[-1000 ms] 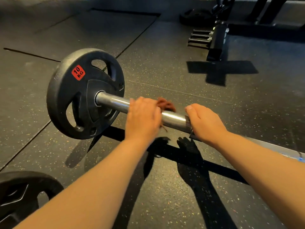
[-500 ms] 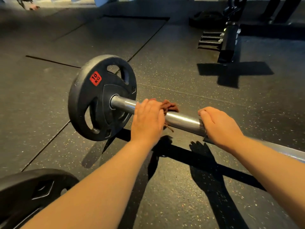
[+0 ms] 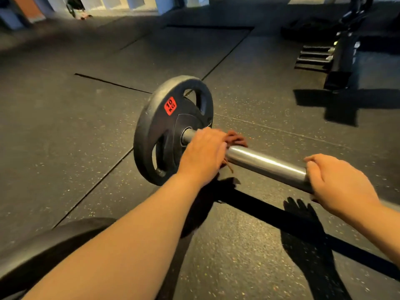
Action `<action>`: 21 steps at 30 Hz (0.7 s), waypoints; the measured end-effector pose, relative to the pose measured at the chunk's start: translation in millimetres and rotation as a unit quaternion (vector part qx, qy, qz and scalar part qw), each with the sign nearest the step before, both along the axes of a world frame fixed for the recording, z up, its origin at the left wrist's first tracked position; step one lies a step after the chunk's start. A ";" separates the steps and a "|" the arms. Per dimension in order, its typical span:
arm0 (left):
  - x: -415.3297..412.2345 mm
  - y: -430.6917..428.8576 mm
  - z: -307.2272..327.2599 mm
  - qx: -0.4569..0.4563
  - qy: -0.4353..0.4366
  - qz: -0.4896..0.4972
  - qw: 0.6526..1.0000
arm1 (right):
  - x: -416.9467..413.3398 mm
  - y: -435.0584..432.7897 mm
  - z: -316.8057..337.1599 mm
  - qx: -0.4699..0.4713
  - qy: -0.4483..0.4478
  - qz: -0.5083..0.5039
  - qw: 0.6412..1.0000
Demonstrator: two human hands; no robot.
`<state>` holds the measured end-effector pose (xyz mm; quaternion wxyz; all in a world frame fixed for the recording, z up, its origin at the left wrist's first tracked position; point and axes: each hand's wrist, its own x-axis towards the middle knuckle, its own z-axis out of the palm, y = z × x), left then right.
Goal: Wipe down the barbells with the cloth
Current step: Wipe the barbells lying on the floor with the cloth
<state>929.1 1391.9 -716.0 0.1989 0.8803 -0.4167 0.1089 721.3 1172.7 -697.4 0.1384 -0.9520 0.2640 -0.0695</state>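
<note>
Clamping the brown cloth [image 3: 236, 138] round the barbell [image 3: 266, 163], your left grip [image 3: 203, 155] sits beside the plate [image 3: 160, 131]; your right grip [image 3: 337, 182] seemingly curls round bare steel.

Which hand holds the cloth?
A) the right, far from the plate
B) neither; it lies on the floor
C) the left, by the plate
C: the cloth pokes out from under the left hand, on the bar beside the plate; the right hand grips bare bar.
</note>
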 end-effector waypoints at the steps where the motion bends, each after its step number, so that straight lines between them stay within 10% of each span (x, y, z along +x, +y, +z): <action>1: 11.5 3.9 2.7 -0.006 0.012 0.053 0.999 | 0.0 0.1 0.2 -0.003 -0.001 -0.001 1.000; 10: -73.0 -53.7 -12.6 -0.272 0.227 0.244 0.903 | 2.4 0.8 -0.2 -0.002 -0.006 0.007 1.000; 21: -37.9 -38.3 -15.7 -0.255 0.174 0.253 0.917 | 2.6 4.7 0.2 -0.003 -0.016 -0.010 1.000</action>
